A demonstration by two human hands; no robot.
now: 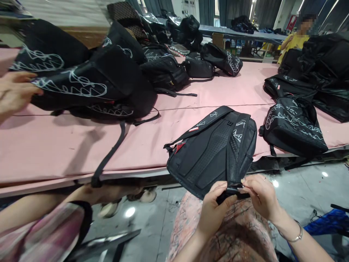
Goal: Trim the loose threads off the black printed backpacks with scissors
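Note:
A black backpack [209, 145] lies back panel up at the front of the pink table, its lower end hanging over the edge toward my lap. White line drawings and a small red-and-white label mark its shoulder straps. My left hand [215, 207] is closed on the lower edge of the bag, beside the end of a strap [233, 174]. Close to it, my right hand [260, 196] pinches the dark webbing at that same strap end. A small shiny bit shows between the fingertips, too small to name.
More black backpacks [296, 125] stand to the right and in a pile [117, 72] on the left of the pink table [152, 145]. At the left, a co-worker's hand [13, 91] touches one bag. Another person [294, 40] is at the far right. Scissor-like blades [114, 240] show lower left.

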